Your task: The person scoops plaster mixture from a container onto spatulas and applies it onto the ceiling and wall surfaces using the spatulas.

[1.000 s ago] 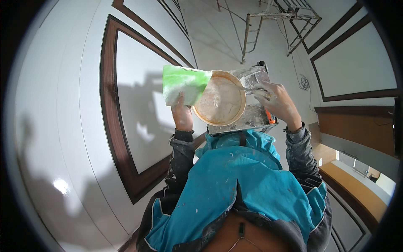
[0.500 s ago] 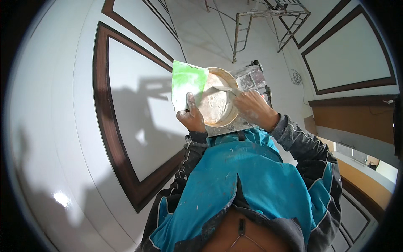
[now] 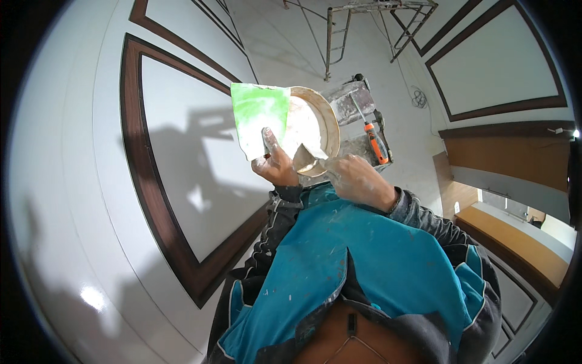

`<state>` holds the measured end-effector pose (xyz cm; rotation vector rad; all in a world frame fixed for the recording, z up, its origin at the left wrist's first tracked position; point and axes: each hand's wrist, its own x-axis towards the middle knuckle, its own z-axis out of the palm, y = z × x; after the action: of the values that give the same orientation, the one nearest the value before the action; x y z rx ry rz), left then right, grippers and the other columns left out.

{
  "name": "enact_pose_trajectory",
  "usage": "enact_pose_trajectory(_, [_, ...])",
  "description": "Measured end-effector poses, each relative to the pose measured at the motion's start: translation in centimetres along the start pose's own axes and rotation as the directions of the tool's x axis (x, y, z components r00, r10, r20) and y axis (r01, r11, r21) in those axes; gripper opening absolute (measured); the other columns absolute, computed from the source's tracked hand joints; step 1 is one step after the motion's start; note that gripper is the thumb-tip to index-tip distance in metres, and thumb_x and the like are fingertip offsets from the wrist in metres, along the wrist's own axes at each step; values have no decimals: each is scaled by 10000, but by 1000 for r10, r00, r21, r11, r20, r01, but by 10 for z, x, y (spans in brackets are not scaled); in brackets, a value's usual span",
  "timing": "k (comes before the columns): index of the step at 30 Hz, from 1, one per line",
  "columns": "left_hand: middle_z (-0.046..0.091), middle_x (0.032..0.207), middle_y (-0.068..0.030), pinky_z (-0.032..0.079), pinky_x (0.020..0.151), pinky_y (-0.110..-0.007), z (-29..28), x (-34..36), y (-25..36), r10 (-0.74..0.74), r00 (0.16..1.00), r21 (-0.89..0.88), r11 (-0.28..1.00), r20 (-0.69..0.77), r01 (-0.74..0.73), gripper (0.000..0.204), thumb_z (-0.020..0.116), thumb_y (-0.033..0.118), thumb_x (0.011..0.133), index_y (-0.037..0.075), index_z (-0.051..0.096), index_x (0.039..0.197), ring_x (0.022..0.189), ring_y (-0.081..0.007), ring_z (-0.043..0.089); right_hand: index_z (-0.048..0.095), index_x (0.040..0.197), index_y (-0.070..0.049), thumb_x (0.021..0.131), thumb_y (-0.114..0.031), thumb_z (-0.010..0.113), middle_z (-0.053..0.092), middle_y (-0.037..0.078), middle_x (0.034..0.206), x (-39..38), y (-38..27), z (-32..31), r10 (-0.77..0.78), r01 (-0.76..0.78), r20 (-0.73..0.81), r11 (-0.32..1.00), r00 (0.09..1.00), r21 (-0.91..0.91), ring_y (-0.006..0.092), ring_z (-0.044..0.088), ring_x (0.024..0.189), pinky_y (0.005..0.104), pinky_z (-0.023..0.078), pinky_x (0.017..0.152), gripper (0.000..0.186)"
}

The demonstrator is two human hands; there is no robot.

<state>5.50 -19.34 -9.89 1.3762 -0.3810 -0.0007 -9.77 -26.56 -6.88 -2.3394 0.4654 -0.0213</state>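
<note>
My left hand (image 3: 277, 165) grips a green plastic spreader (image 3: 259, 112) by its lower edge, the thumb pressed on its face, which carries whitish smears. The spreader overlaps the left side of a round bucket (image 3: 331, 124) that holds pale, creamy putty (image 3: 302, 124). At the bucket's near rim, my right hand (image 3: 359, 181) is closed round a putty knife (image 3: 308, 158). Its metal blade lies over the near part of the opening; the fingers hide its handle. Both hands are dusted with white.
Beyond the bucket is a stained, dark-framed platform (image 3: 354, 108), with an orange-and-black-handled screwdriver (image 3: 376, 144) on it. A metal scaffold (image 3: 339, 36) stands farther off, near a coiled cable (image 3: 418, 97) on the floor. The white wall with brown-framed panels (image 3: 197, 151) is close on my left.
My right hand has drawn the putty knife from the bucket's middle toward the near rim, turning the blade. The screwdriver beside the bucket has come into sight. My left hand keeps holding the spreader.
</note>
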Motion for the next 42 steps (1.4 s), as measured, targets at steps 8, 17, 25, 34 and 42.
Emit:
enact_pose_trajectory(8, [685, 924, -112, 503, 719, -308, -13, 11, -10, -8, 1000, 168, 986, -16, 11, 266, 628, 151, 942, -87, 646, 1060, 822, -149, 621, 697, 917, -1, 814, -97, 584, 675, 190, 827, 28, 23, -36, -202, 196, 38, 972, 979, 127, 335, 650, 722, 416, 524, 695, 180])
enact_pose_trajectory(17, [694, 919, -142, 511, 705, -311, -1, 16, 6, 92, 985, 179, 977, 149, -118, 247, 658, 128, 916, -74, 657, 1058, 790, -169, 643, 661, 1107, -8, 782, -45, 572, 684, 184, 927, 38, 45, -52, -5, -11, -129, 992, 992, -122, 352, 631, 784, 414, 515, 744, 339])
enact_pose_trajectory(25, [695, 894, -141, 513, 655, -295, 15, 8, 19, 20, 996, 144, 989, 84, -32, 243, 669, 106, 907, -83, 652, 1060, 762, -155, 640, 636, 838, 39, 762, -30, 541, 638, 230, 760, 9, 33, -6, -159, 172, -234, 984, 959, 37, 396, 635, 708, 464, 512, 682, 140])
enact_pose_trajectory(34, [693, 923, -145, 515, 689, -296, 4, 20, -7, 115, 974, 136, 980, 193, -143, 253, 645, 107, 923, -98, 641, 1072, 777, -160, 637, 672, 882, 25, 824, -78, 555, 659, 205, 718, -1, 7, -11, -35, 66, -157, 978, 987, 196, 362, 650, 641, 449, 530, 656, 166])
enact_pose_trajectory(42, [683, 979, -90, 494, 774, -282, -18, 55, -46, -169, 968, 106, 983, 187, 151, 294, 627, 182, 954, -95, 650, 1052, 877, -131, 604, 662, 1152, 38, 909, -181, 630, 696, 115, 1049, 13, 62, -50, -12, -25, 51, 750, 999, 661, 154, 642, 911, 277, 514, 823, 328])
